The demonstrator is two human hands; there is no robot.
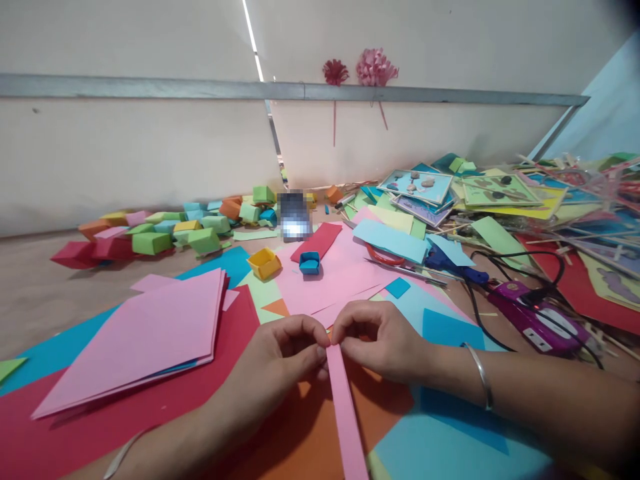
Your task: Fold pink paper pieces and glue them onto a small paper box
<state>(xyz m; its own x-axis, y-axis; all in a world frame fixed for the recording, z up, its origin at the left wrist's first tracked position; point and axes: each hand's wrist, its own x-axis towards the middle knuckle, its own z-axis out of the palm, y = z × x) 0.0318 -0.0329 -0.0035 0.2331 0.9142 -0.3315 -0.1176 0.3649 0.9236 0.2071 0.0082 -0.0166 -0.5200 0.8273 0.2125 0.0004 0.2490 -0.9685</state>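
A long pink paper strip runs from my fingertips down to the bottom edge of the view. My left hand pinches its far end from the left. On the other side, my right hand pinches the same end, the two hands' fingertips almost meeting. Below the strip lies orange paper, over light blue sheets. Beyond my hands, a small blue paper box and a yellow paper box stand open-topped on coloured sheets.
Pink sheets are stacked at left on red paper. Folded paper blocks line the back left. At right are scissors, a blue glue gun and a purple power strip with black cables. Framed pictures pile up behind.
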